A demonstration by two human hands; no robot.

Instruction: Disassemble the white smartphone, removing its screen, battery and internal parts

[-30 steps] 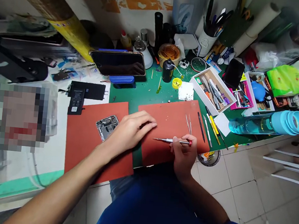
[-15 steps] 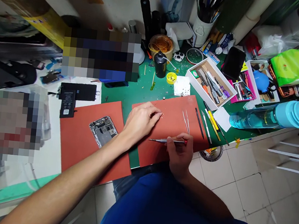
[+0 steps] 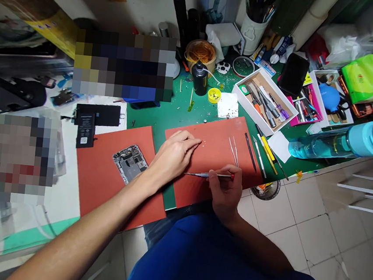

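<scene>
My left hand (image 3: 178, 151) rests on the right red mat (image 3: 220, 130), its thumb and fingertips pinched together beside several tiny pale bits (image 3: 203, 144). Whatever may be between those fingertips is too small to make out. In my right hand (image 3: 228, 190) is a slim precision screwdriver (image 3: 204, 175) with a red end, held level over the mat, its tip pointing left toward my left wrist. Past the right hand lie tweezers (image 3: 234, 151). On the left red mat (image 3: 103, 185) sits an opened phone (image 3: 130, 163), its inner parts showing and its lower edge partly behind my left forearm.
Phone batteries (image 3: 85, 126) lie at the left mat's corner. A black spudger (image 3: 250, 151) and several pen-like tools are at the right. Behind stand a dark bottle (image 3: 199, 78), a yellow lid (image 3: 214, 95) and a white tool box (image 3: 265, 101). A blue water bottle (image 3: 338, 141) lies farther right.
The left fingertips have shifted very slightly over the mat, still pinched. The screwdriver stays in the right hand, almost unmoved. The camera view has tilted a little.
</scene>
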